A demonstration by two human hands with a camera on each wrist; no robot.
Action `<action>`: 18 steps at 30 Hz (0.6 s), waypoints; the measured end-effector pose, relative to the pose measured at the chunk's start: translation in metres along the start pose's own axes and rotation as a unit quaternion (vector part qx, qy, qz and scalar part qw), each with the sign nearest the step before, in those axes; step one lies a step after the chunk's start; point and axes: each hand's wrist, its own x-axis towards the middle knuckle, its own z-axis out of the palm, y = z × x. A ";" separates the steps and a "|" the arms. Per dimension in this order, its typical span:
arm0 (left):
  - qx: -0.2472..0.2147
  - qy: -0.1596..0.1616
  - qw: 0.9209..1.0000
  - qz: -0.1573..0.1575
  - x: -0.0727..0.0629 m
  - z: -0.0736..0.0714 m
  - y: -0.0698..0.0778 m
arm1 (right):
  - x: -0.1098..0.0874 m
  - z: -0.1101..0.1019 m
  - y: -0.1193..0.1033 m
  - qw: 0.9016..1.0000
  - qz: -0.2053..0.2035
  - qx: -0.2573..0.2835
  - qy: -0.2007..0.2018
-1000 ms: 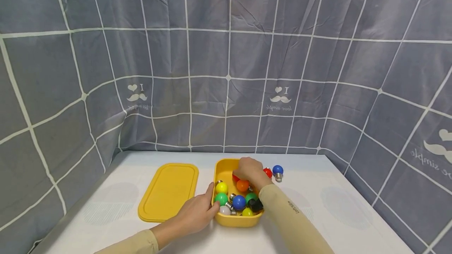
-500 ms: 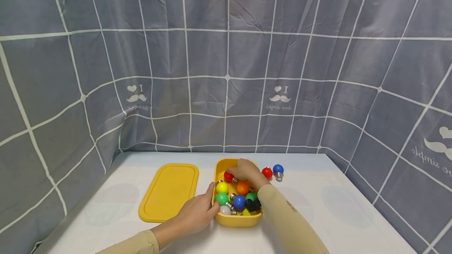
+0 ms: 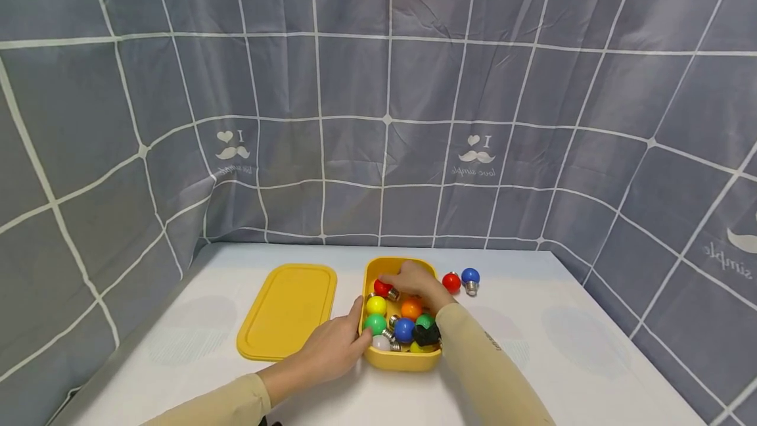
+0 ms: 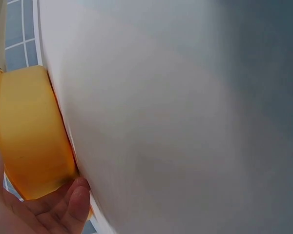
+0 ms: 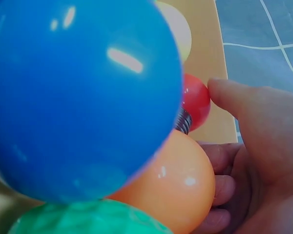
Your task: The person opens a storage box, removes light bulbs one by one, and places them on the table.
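Observation:
A yellow plastic box (image 3: 402, 363) stands on the table, holding several coloured light bulbs. My left hand (image 3: 331, 348) grips its near left side, thumb at the rim; in the left wrist view the fingers (image 4: 78, 202) curl round the wall. Inside the far end, my right hand (image 3: 416, 281) has its thumb against a red bulb (image 3: 382, 288). In the right wrist view, its other fingers (image 5: 225, 189) are bent behind an orange bulb (image 5: 173, 183), apart from the red one. A large blue bulb (image 5: 83, 97) hides part of that view.
A flat yellow lid (image 3: 288, 312) lies left of the box. Right of the box, another red bulb (image 3: 451, 283) and a blue bulb (image 3: 470, 277) lie on the white table (image 3: 562, 360). A grey checked curtain (image 3: 349, 84) surrounds the table's back and sides.
The red bulb, mostly covered by my right hand a second ago, now shows beside the thumb in the box's far left. My left hand has stayed at the box. The head view has shifted slightly.

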 end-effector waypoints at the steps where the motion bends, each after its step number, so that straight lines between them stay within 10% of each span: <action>1: 0.000 -0.001 1.000 -0.001 0.000 0.000 0.000 | 0.001 0.000 0.001 1.000 -0.001 0.002 -0.001; 18: -0.010 -0.008 1.000 -0.007 0.000 -0.002 0.002 | -0.002 0.001 0.003 0.999 -0.001 0.037 -0.010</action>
